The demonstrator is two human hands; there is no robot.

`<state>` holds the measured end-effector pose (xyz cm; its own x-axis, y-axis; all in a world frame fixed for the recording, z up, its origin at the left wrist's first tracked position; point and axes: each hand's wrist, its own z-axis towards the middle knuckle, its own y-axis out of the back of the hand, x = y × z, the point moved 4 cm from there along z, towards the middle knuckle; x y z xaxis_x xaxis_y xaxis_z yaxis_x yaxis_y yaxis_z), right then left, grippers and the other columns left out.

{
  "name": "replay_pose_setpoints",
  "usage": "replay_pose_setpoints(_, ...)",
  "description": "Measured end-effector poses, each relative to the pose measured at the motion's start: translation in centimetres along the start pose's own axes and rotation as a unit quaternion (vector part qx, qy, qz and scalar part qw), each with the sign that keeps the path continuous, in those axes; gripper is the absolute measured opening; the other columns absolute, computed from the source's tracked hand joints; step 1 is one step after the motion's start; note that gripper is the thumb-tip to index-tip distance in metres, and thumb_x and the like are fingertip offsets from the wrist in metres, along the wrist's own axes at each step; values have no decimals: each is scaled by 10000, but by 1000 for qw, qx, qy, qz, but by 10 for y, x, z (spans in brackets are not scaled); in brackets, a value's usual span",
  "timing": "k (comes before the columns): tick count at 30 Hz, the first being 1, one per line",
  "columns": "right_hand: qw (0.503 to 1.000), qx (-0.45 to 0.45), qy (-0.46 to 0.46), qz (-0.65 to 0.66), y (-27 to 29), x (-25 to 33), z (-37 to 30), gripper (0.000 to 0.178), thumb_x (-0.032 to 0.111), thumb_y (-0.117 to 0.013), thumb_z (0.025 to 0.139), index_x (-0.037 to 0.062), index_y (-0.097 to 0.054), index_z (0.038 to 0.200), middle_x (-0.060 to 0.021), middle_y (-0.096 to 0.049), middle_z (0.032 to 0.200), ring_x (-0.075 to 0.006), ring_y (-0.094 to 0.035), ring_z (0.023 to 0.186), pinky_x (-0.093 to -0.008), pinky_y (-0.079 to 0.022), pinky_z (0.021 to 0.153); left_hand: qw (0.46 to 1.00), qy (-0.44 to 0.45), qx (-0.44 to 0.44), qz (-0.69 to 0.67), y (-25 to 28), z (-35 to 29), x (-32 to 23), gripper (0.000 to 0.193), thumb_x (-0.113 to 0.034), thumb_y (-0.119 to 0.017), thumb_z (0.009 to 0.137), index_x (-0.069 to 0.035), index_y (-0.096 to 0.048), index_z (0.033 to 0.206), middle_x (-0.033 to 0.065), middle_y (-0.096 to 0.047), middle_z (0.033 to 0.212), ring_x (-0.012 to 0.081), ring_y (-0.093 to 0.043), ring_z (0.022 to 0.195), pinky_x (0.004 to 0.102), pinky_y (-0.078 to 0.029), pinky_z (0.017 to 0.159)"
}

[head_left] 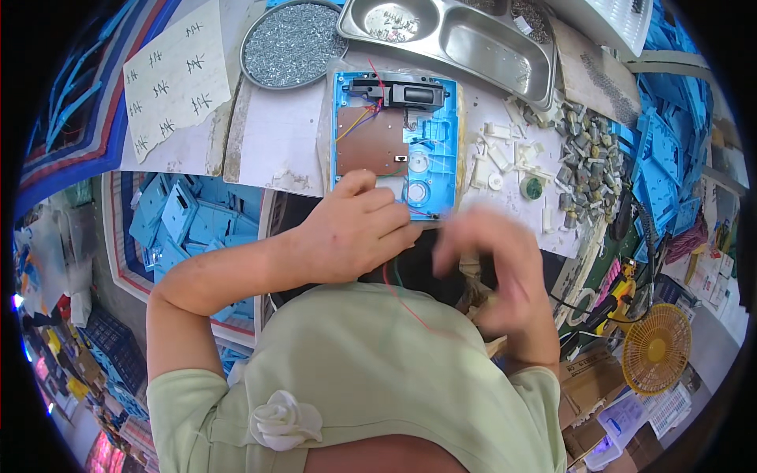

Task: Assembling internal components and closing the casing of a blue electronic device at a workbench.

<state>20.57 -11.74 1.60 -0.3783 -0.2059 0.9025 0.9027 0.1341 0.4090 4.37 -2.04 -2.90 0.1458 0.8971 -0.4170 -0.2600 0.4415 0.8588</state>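
A blue plastic housing (pixel 447 142) lies open on the bench, holding a brown circuit board (pixel 364 142), a black speaker-like bar (pixel 416 95) and thin coloured wires. Over the housing's lower edge is my left hand (pixel 367 225), its fingers curled closed. Thin red and green wires (pixel 388 273) come out beneath those fingers, and the red one trails down over my shirt. What the fingertips pinch is mostly hidden. My right hand (pixel 497 260), raised to the right of the housing's lower corner, is smeared by motion, so its fingers do not read clearly.
A round tray of small metal screws (pixel 288 43) and a steel compartment tray (pixel 493 47) stand behind. White plastic parts (pixel 497 158) and a pile of small grey parts (pixel 591 158) lie right. Blue housings fill a bin (pixel 177 217) at left. A yellow fan (pixel 656 348) is at lower right.
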Motion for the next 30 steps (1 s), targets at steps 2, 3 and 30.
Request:
replay_pose_setpoints(2,969,-65,22,-237,-1,-23,16,515,379,-813,756,58,-727,1150,-33,-666,958,-269,-595,943,-430,-455,862,997,-2,-81,-20,-4,-7,-5,276,-181,-640,806,-76,-688,1057,18,-573,908,188,-585,861,381,-417,777)
replay_pose_setpoints(3,959,-63,26,-273,-10,-26,18,481,370,-812,756,55,-729,1110,-34,-655,962,-262,-578,964,-436,-438,879,995,7,-91,-30,-4,-16,-5,280,-172,-664,795,-76,-687,1057,14,-574,891,190,-590,834,384,-425,752)
replay_pose_setpoints(30,971,-75,69,-217,33,-16,50,215,195,-827,741,101,-695,882,-39,-644,783,-257,-598,765,-416,-466,801,974,134,-89,-162,6,-68,44,269,-153,-844,787,-88,-739,1026,93,-595,824,283,-625,718,395,-504,616)
